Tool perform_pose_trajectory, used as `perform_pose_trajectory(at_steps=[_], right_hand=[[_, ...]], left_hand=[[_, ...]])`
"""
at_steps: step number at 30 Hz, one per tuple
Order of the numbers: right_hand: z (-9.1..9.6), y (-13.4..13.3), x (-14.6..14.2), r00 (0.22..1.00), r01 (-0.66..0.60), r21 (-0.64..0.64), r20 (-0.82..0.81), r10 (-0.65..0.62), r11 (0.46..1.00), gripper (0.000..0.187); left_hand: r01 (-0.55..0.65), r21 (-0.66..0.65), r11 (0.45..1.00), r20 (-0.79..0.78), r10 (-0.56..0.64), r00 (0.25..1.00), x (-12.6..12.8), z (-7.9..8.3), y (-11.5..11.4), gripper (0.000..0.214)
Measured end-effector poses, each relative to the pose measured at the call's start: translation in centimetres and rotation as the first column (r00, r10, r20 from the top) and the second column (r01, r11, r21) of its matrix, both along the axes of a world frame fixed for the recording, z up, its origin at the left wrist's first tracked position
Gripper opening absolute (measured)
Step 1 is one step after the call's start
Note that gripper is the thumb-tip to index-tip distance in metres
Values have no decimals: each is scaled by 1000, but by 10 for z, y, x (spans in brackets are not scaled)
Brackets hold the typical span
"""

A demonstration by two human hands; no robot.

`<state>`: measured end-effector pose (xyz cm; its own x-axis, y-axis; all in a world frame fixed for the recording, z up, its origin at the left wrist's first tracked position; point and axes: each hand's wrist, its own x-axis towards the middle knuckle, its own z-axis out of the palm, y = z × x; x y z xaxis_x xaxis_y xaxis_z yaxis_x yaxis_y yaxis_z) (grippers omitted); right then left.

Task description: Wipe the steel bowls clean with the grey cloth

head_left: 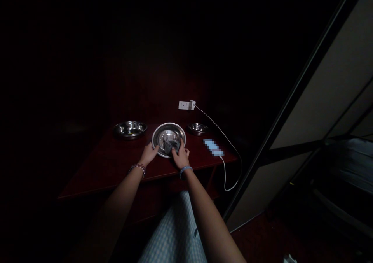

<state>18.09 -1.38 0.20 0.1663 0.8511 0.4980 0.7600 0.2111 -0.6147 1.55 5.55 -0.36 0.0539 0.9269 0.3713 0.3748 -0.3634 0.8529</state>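
A round steel plate lies on a dark red wooden table. My left hand rests on the plate's near left rim, holding it steady. My right hand presses a small grey cloth against the plate's near right side. A beaded bracelet is on my left wrist and a light blue band on my right wrist.
A steel bowl sits at the table's far left and a smaller steel bowl at the far right. A phone lies right of the plate, its white cable running to a wall socket. Light panels stand at right.
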Motion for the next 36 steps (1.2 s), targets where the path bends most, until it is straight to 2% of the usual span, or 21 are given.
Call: perform_pose_trajectory(at_steps=[8,10,13,15,21,30,32,36], right_hand=[[0,-1,1,1000,-17,-11,12,17,1000,79],[0,-1,0,1000,-20,-9,16,20,1000,70],[-1,-1,0,999,-6,-24,39,7,1000,45],[0,-1,0,998,10,-42,64,-8,999,37],[4,-4,-2,990,33,-20,140,-30,999,41],[7,-9,-6,966,160,97,187,-176,982,61],[10,-11,-8,958,185,92,203,-201,978,58],[12,-14,-10,939,203,69,269,-215,977,39]], left_hand=[[10,8,1000,1,-10,1000,0,0,0,29],[11,9,1000,-6,-11,1000,0,-1,0,29],[3,19,1000,-17,-3,1000,0,-1,1,30],[5,29,1000,-15,-4,1000,0,-1,1,30],[-7,3,1000,-18,7,1000,1,2,-2,28],[4,3,1000,-17,-4,1000,1,7,-7,26],[6,5,1000,-14,-6,1000,1,7,-7,25],[1,-9,1000,-13,-1,1000,1,6,-6,24]])
